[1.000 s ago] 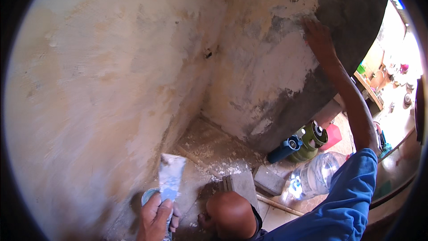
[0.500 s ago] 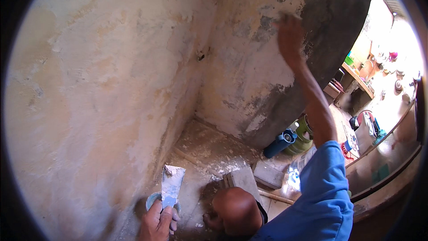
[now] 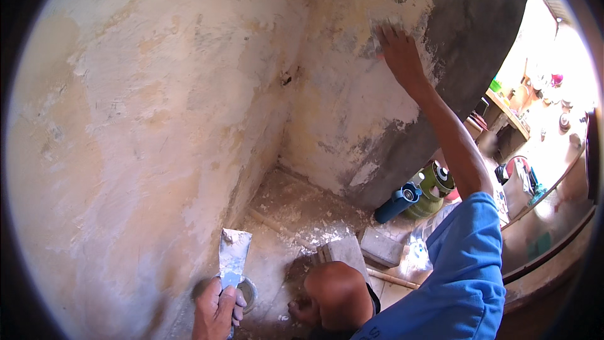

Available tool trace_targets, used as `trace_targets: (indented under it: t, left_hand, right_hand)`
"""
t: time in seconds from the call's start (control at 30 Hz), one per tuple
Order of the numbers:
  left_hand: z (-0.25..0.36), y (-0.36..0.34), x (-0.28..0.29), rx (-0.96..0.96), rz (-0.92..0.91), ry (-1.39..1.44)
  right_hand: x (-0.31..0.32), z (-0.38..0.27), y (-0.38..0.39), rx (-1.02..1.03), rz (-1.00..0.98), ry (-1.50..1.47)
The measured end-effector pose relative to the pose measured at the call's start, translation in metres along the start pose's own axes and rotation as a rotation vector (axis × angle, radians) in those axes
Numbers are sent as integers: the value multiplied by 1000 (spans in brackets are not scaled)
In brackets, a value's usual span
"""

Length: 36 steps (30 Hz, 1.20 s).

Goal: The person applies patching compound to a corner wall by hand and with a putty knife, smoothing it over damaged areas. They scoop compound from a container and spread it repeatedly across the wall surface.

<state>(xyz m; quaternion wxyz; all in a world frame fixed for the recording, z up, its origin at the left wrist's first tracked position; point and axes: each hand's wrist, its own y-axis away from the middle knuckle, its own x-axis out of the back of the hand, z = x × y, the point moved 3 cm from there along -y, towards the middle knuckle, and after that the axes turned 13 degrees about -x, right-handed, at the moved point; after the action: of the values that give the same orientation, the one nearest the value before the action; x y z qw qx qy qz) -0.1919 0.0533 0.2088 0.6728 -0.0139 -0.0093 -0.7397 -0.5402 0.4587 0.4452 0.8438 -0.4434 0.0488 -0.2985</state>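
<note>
My left hand [image 3: 217, 308] is closed around a putty knife [image 3: 234, 253] that points upward, its wide blade smeared with white putty. Just behind that hand shows the rim of a small grey-blue bowl [image 3: 250, 294]; whether the hand touches it I cannot tell. My right hand [image 3: 401, 53] is raised to the far wall [image 3: 352, 110], fingers bent over a flat scraper [image 3: 377, 43] with a bit of red on it. That scraper lies against the patchy surface, beside the dark grey area; its grip is mostly hidden by the hand.
A rough left wall [image 3: 145, 138] meets the far wall in a corner with a small hole [image 3: 286, 79]. Grey blocks [image 3: 381, 247], a stick [image 3: 391, 277], a blue flask [image 3: 397, 203] and a green gas cylinder [image 3: 431, 195] stand or lie on the floor. My bent knee [image 3: 340, 289] is below.
My right hand has moved slightly left and down on the far wall, and the scraper in it now shows. The putty knife in my left hand has shifted a little left.
</note>
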Motion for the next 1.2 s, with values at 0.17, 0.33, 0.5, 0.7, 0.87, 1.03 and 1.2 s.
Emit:
trace_targets:
  t: [0.17, 0.33, 0.5, 0.7, 0.87, 1.03, 1.2]
  left_hand:
    - [5, -1, -2, -27, -13, -2]
    - [-4, -2, -1, -38, -71, -50]
    - [9, -6, -8, -60, -48, -56]
    - [4, -5, -3, -36, -33, -81]
    - [-4, -13, -7, -44, -52, -76]
    - [6, -10, -5, -34, -47, -78]
    - [-2, -5, -2, -45, -34, -51]
  right_hand:
    - [-2, 17, 24, 21, 41, -98]
    - [25, 20, -36, -315, 162, -76]
    - [-1, -37, -7, -108, 88, -69]
    - [24, 15, -4, 89, 203, 9]
    - [9, 91, -61, 108, 250, 168]
    - [10, 98, 11, 182, -36, 111]
    - [46, 96, -11, -47, 225, -137]
